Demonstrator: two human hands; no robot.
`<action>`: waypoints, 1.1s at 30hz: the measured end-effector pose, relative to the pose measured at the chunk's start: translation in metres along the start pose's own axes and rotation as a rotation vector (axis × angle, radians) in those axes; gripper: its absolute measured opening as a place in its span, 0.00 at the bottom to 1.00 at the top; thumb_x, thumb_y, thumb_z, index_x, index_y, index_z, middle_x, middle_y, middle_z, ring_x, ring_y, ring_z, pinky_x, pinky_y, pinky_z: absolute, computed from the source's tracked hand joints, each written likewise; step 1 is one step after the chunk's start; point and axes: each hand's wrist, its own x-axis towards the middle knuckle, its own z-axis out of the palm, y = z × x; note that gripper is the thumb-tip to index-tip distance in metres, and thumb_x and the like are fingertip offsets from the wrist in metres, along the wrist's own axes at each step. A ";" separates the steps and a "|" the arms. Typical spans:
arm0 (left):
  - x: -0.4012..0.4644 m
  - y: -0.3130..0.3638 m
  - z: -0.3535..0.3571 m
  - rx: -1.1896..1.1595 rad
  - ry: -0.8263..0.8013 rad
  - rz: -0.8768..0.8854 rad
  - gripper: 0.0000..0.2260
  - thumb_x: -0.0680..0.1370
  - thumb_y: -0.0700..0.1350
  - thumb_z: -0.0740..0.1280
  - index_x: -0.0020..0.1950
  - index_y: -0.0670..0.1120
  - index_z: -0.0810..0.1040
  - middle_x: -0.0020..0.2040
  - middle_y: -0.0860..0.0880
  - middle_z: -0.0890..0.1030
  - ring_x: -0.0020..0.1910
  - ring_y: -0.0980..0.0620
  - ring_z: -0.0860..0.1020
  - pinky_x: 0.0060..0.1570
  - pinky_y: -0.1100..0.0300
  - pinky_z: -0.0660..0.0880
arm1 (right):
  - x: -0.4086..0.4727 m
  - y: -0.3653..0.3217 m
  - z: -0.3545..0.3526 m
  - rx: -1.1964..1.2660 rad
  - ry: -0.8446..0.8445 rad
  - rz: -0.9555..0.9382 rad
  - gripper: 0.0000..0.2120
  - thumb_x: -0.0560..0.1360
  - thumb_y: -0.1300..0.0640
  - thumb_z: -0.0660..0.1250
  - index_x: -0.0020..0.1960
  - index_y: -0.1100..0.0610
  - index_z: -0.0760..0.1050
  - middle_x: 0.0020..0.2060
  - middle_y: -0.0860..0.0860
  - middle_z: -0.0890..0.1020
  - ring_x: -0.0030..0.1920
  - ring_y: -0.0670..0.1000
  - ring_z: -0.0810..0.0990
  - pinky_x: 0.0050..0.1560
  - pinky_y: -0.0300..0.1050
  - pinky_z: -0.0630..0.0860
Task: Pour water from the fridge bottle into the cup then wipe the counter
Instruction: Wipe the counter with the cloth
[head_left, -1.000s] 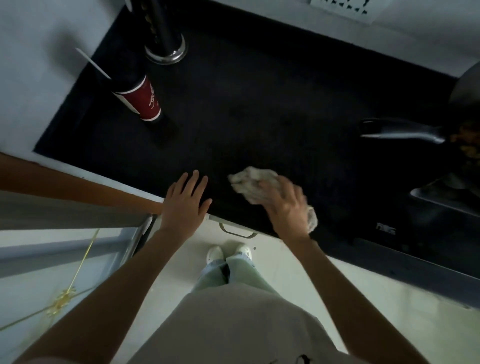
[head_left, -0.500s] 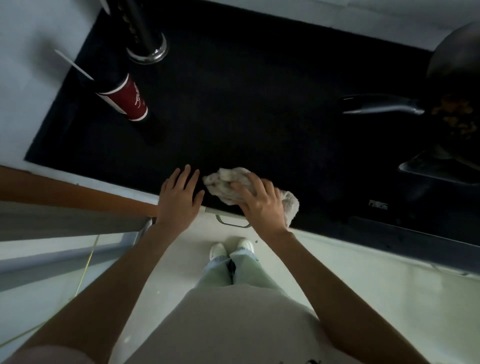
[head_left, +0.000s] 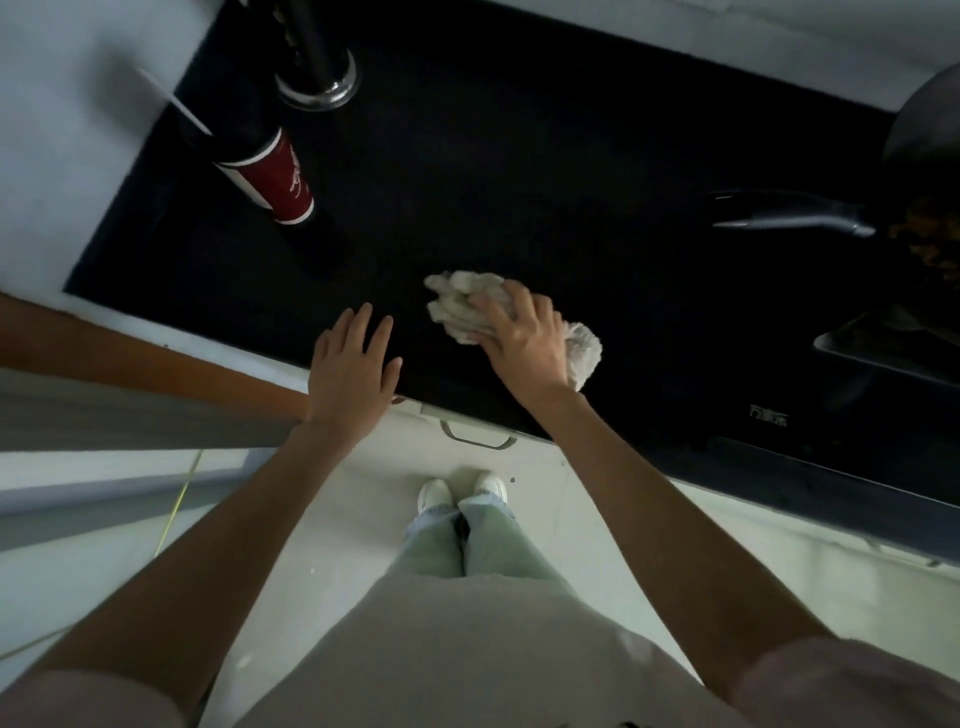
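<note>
A crumpled pale cloth (head_left: 457, 306) lies on the black counter (head_left: 519, 171), near its front edge. My right hand (head_left: 524, 332) grips it from above, fingers curled over the bunched fabric. My left hand (head_left: 353, 369) rests flat on the counter's front edge just left of the cloth, fingers straight and spread. A red paper cup (head_left: 275, 179) with a dark upper part and a white straw stands at the counter's back left. Behind it rises a dark bottle (head_left: 317, 52) on a shiny round base.
A dark pan (head_left: 789, 215) with a long handle and food in it sits at the right, over a stove. A drawer handle (head_left: 478, 439) is below the counter edge. White wall borders the counter on the left and back. My feet stand on pale floor.
My right hand has carried the cloth first left and toward me, then back to the right and further onto the counter. My left hand has stayed at the front edge.
</note>
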 end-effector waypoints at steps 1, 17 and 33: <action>0.000 -0.005 -0.002 0.001 0.012 -0.015 0.22 0.80 0.49 0.62 0.72 0.42 0.67 0.72 0.38 0.66 0.71 0.37 0.65 0.66 0.41 0.67 | -0.009 -0.011 0.003 0.020 0.004 -0.054 0.21 0.71 0.54 0.72 0.64 0.48 0.75 0.61 0.57 0.75 0.50 0.61 0.76 0.46 0.56 0.76; -0.009 -0.065 0.002 0.048 -0.049 -0.129 0.23 0.81 0.50 0.59 0.74 0.43 0.64 0.74 0.38 0.65 0.72 0.37 0.63 0.67 0.41 0.66 | 0.029 -0.069 0.024 0.004 -0.027 -0.167 0.21 0.70 0.55 0.71 0.62 0.50 0.75 0.60 0.57 0.75 0.47 0.61 0.76 0.42 0.54 0.76; -0.007 -0.065 0.006 -0.102 0.062 -0.148 0.22 0.78 0.53 0.55 0.68 0.44 0.73 0.68 0.40 0.74 0.68 0.37 0.70 0.61 0.40 0.71 | 0.127 -0.092 0.045 -0.018 -0.109 -0.094 0.23 0.75 0.54 0.65 0.70 0.50 0.68 0.65 0.59 0.71 0.54 0.62 0.73 0.51 0.58 0.75</action>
